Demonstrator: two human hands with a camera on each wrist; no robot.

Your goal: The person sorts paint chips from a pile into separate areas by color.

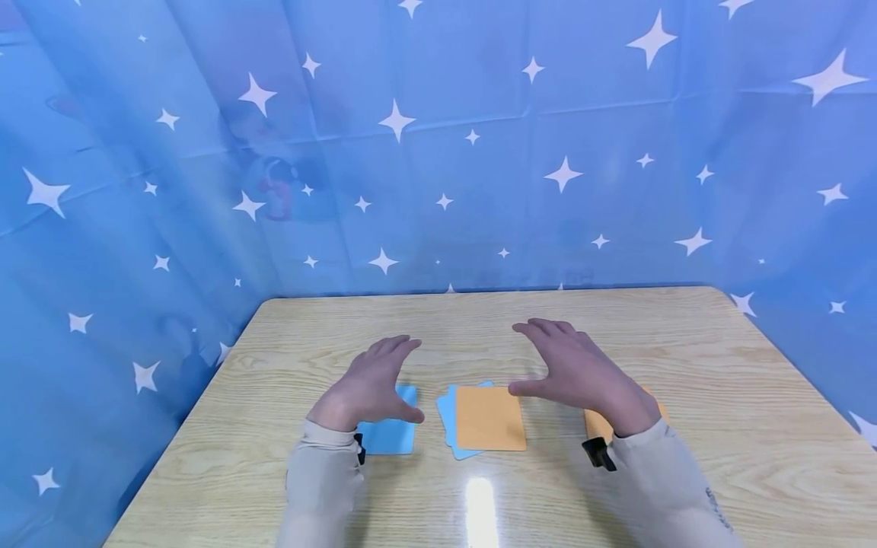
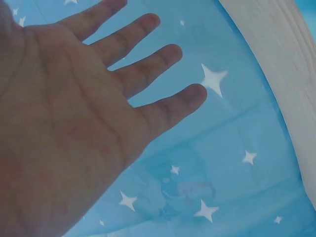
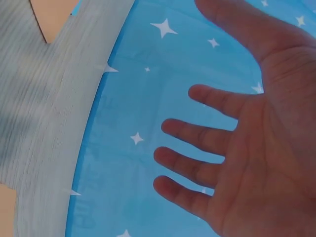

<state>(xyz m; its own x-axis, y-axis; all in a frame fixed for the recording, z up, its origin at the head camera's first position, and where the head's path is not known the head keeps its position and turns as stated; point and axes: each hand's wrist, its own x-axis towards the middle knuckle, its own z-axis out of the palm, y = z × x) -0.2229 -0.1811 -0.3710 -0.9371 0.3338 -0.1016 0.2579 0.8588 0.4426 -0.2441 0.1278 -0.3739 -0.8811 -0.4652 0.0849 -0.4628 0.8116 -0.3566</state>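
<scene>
My left hand [image 1: 370,388] hovers over the table with fingers spread and nothing in it. Below it lies a blue square card [image 1: 390,438], partly hidden by the hand and wrist. In the head view's middle, an orange square card [image 1: 489,418] lies on top of blue paper squares [image 1: 448,418] whose edges stick out. To the right, my right hand [image 1: 572,373] is also held above the table, its fingers apart and holding nothing. Under the right wrist another orange card [image 1: 596,426] shows only in part. Both wrist views show bare palms, the left hand [image 2: 74,123] and right hand [image 3: 261,133].
The light wood table [image 1: 247,457] carries a bright light reflection near its front. A blue curtain [image 1: 479,175] with white stars hangs behind the table and along its sides. Dark straps or clips sit at both wrists.
</scene>
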